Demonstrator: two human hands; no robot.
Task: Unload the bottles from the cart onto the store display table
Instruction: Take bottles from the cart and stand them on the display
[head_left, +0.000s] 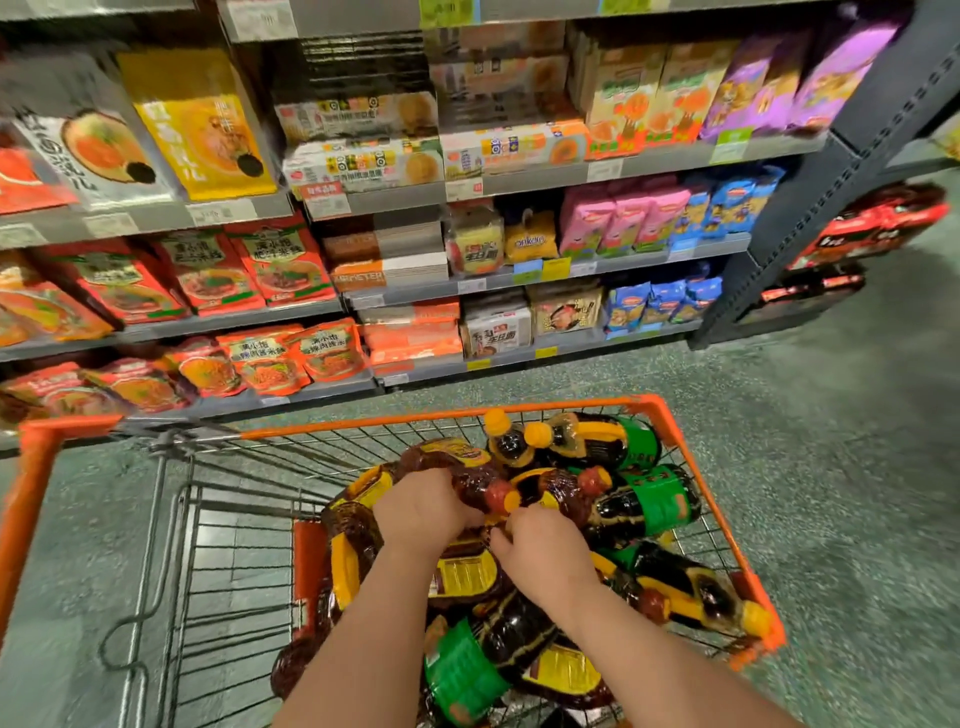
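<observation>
An orange-rimmed wire cart (670, 415) holds a heap of several dark sauce bottles lying on their sides, some with green labels (660, 506), some with yellow labels (467, 577). My left hand (423, 512) grips a dark bottle with a red-orange cap (470, 470) near the top of the heap. My right hand (545, 553) reaches into the heap just beside it, fingers curled among the bottles; what it holds is hidden. Both forearms enter from the bottom of the view.
Grey store shelves (395, 288) packed with noodle and pasta packets stand right behind the cart. A dark shelf upright (810, 197) rises at the right, with red packs beyond. Green speckled floor (841, 467) lies open to the right. The cart's left half shows bare wire.
</observation>
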